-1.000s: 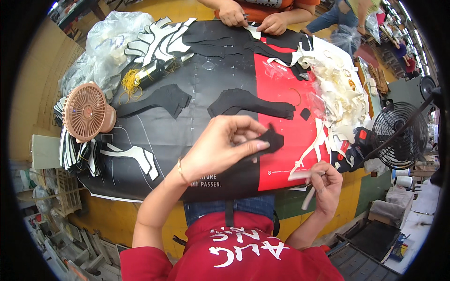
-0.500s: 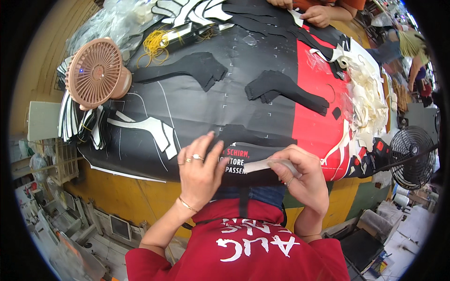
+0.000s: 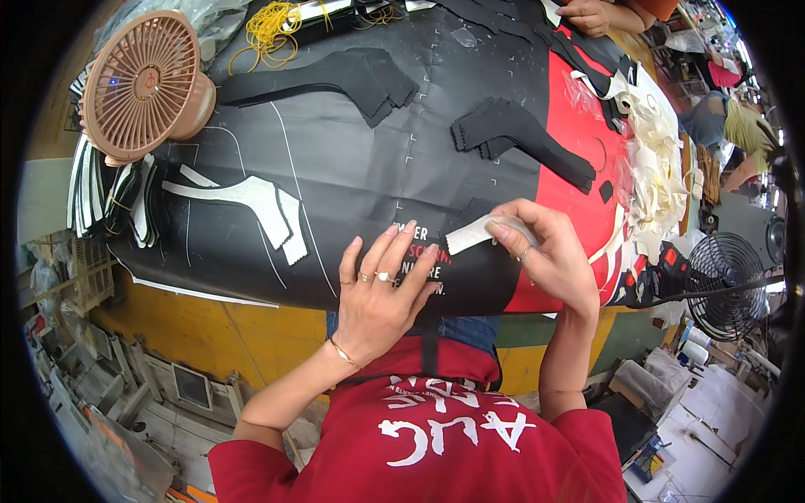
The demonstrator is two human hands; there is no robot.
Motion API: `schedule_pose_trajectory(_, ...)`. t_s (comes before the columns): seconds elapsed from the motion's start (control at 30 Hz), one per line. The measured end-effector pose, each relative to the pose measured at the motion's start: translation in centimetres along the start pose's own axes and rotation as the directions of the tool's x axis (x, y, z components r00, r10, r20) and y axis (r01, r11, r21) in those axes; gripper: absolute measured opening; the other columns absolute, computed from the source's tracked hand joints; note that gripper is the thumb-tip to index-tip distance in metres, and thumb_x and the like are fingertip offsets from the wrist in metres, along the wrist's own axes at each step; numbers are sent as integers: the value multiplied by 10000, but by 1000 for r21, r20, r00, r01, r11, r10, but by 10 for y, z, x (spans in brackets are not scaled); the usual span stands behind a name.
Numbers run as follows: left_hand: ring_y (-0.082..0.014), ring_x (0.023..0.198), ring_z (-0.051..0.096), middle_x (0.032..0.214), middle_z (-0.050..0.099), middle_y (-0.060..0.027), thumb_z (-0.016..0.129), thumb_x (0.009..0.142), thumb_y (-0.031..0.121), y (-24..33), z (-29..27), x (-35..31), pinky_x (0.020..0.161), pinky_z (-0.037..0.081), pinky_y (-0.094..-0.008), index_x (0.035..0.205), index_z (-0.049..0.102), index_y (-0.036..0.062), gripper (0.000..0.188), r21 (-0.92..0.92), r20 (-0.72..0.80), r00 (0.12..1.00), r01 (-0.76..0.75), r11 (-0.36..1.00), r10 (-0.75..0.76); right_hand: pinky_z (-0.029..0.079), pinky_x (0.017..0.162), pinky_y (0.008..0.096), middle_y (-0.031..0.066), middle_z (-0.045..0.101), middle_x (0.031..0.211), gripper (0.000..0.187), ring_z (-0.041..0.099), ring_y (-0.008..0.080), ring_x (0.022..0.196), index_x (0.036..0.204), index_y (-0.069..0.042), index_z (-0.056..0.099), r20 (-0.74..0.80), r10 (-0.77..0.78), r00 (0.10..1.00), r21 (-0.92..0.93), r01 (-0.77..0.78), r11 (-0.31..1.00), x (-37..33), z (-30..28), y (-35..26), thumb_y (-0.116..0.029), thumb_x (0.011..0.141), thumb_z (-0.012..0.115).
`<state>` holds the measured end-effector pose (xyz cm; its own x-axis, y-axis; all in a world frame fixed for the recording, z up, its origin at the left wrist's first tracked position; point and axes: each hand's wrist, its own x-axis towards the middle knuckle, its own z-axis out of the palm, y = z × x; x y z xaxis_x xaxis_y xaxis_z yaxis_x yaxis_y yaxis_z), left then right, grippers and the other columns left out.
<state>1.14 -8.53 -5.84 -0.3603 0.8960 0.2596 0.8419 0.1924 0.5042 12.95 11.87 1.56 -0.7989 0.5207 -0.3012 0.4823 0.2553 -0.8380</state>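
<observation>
My right hand pinches a pale off-white strip with a notched end between thumb and fingers, just above the black table cover. Behind the strip shows the edge of a black cut piece; I cannot tell whether the two are joined. My left hand rests on the cover with its fingers apart, left of the strip, holding nothing. Farther off lie two stacks of black curved fabric pieces, one stack toward the right and another stack toward the left.
White-faced curved pieces lie at left, near a pink fan and bundled pieces. Yellow elastic bands are at the back. Pale scraps heap along the right edge. A co-worker's hand is at far right.
My left hand has come down onto the cover, its fingers spread flatter. My right hand has moved farther from my body with the strip. The view has shifted too.
</observation>
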Motion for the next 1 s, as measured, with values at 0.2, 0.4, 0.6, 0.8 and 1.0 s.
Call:
schedule_pose_trajectory(0.2, -262, 1340, 484, 1456, 515, -112, 730, 837, 233, 3, 4, 1, 1149, 243, -479, 1312, 638, 202, 484, 93, 54, 998, -25, 995, 20, 421, 611, 260, 7, 583, 721, 221, 505, 78, 675, 1026, 30, 686, 63, 81, 995, -83, -75, 994, 7, 0, 1, -182, 993, 635)
schedule_pose_trajectory(0.4, -259, 1345, 479, 1465, 509, -111, 735, 826, 230, 4, 2, 3, 1148, 244, -477, 1304, 645, 203, 487, 112, 75, 997, -26, 993, 18, 417, 595, 266, 6, 583, 706, 220, 510, 77, 661, 1027, 22, 692, 42, 87, 995, -79, -83, 993, 7, 3, 7, -188, 990, 639)
schedule_pose_trajectory(0.6, -262, 1344, 480, 1466, 508, -112, 746, 813, 216, 5, 1, 4, 1147, 245, -477, 1296, 652, 202, 492, 99, 77, 997, -16, 995, 8, 412, 577, 272, 10, 576, 680, 216, 510, 80, 637, 1012, 18, 701, 23, 56, 998, -98, -54, 994, 8, 4, 7, -189, 986, 644)
schedule_pose_trajectory(0.8, -265, 1339, 484, 1462, 510, -117, 738, 819, 194, 6, -2, 4, 1139, 252, -475, 1304, 649, 205, 493, 85, 94, 996, -4, 996, -4, 413, 567, 281, 38, 585, 670, 211, 511, 98, 618, 1001, 23, 701, -2, 37, 999, -112, -37, 993, 7, 6, 7, -180, 978, 649)
schedule_pose_trajectory(1.0, -267, 1328, 493, 1459, 509, -123, 716, 835, 169, 8, -5, 10, 1122, 265, -471, 1338, 629, 219, 513, 90, 111, 994, -26, 996, 16, 444, 586, 313, 85, 595, 685, 222, 540, 146, 623, 991, 46, 686, -26, -4, 1000, -87, 2, 996, 6, 7, 9, -172, 974, 647)
